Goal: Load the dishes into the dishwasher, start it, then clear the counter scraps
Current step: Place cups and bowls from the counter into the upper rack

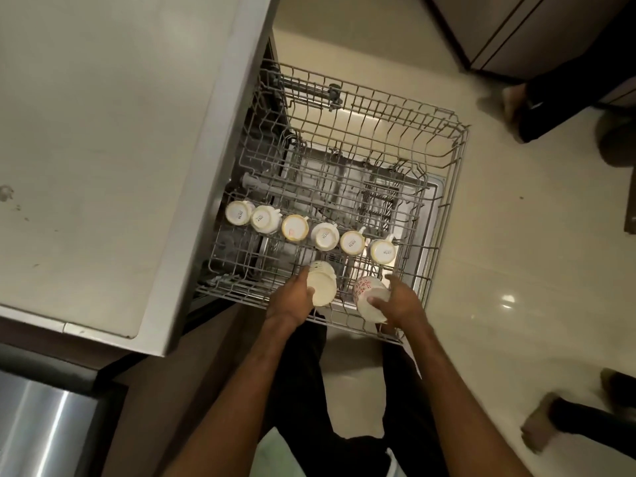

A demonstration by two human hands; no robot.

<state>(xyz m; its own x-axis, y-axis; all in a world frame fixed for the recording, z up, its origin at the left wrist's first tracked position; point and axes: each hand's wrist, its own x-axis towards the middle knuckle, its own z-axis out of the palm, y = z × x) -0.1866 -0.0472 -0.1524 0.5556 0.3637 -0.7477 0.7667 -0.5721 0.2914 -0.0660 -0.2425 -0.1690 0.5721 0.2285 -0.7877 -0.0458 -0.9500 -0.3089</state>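
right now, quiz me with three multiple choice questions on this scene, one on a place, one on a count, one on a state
1. Where is the row of cups? A in a sink; B in the pulled-out rack; C on a stove
2. How many cups are in that row? A three; B nine; C six
3. The right hand is: A holding a mug with red print; B hanging idle; C pressing a button

Answers: B, wire rack lies under them; C, six upturned bases show; A, its fingers curl round the mug.
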